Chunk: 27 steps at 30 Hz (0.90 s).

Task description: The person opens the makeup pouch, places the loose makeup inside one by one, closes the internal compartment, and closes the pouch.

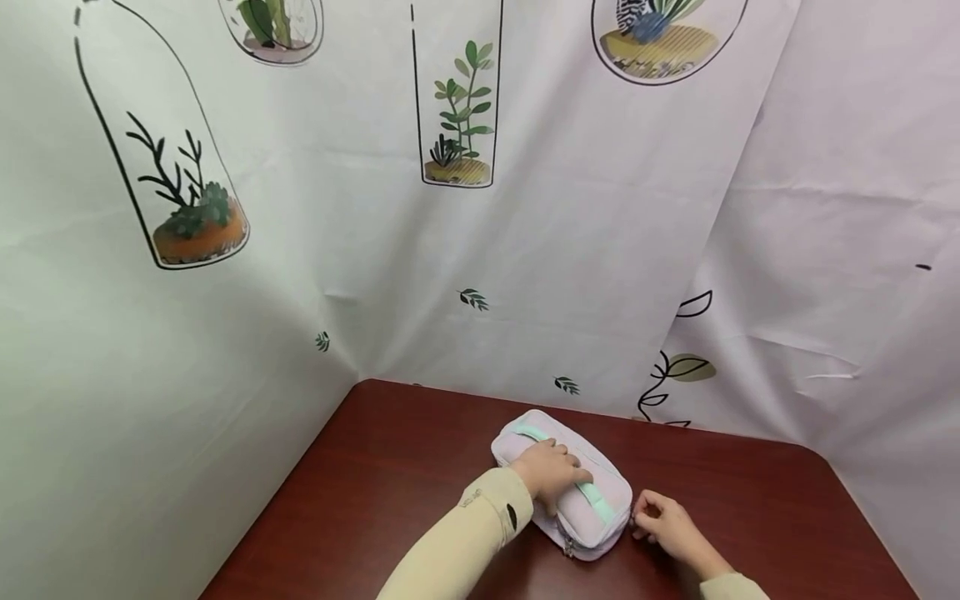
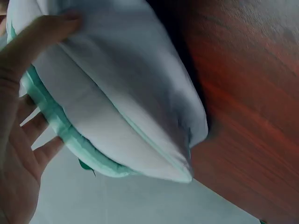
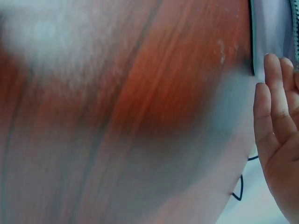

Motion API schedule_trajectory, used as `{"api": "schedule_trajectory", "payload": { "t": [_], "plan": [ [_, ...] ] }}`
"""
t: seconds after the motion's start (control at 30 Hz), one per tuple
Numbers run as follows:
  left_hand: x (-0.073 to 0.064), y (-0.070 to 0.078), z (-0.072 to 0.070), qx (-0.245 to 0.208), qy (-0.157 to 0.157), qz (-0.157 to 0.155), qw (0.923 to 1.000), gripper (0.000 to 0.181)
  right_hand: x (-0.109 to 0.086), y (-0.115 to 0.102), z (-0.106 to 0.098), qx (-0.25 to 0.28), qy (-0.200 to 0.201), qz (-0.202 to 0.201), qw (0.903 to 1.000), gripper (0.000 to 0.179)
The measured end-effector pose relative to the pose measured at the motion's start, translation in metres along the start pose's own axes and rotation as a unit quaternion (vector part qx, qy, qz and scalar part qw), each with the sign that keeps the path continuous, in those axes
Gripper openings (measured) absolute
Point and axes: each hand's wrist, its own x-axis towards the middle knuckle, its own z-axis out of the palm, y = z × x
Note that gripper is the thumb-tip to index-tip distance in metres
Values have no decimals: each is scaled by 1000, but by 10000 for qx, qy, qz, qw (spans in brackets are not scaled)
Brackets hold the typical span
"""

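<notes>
A pale lavender pencil case (image 1: 577, 514) with a mint handle strap (image 1: 598, 502) lies slantwise on the table. My left hand (image 1: 550, 472) grips it from above. In the left wrist view its thumb (image 2: 44, 35) presses one side and the fingers spread by the strap on the other. At the case's right end is my right hand (image 1: 670, 528), thumb and forefinger together as if pinching a zipper pull, which the fingers mostly hide. In the right wrist view a zipper (image 3: 296, 28) runs right by the fingers. Another zipper pull (image 1: 567, 547) hangs at the near corner.
The dark red-brown table (image 1: 390, 475) has rounded back corners. White cloth (image 1: 570, 250) printed with plants in jars hangs behind it and along both sides. The case lies near the back edge.
</notes>
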Motion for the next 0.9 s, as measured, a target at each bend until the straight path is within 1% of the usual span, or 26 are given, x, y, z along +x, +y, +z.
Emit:
{"api": "schedule_trajectory", "payload": {
  "t": [0.1, 0.2, 0.4, 0.53, 0.63, 0.77, 0.9],
  "plan": [
    [0, -4, 0, -81, 129, -116, 9998, 68, 2, -4, 0, -106, 260, -81, 9996, 8],
    [-2, -4, -2, -139, 211, -223, 9994, 61, 5, -7, 0, -246, 463, -138, 9985, 10],
    [-5, -1, 0, -279, 429, -600, 9969, 48, 8, -11, 2, -376, 579, -46, 9976, 11],
    [-3, -1, 4, -371, 542, -805, 9946, 45, 9, -13, 2, -378, 636, -17, 9973, 12],
    [-2, -1, 6, -464, 606, -863, 9933, 44, 10, -15, 2, -393, 713, -60, 9967, 13],
    [-1, -1, 6, -539, 592, -982, 9919, 43, 10, -16, 4, -481, 817, -97, 9955, 15],
    [0, 2, 5, -543, 555, -1186, 9899, 44, 10, -15, 6, -510, 902, -91, 9946, 17]
  ]
}}
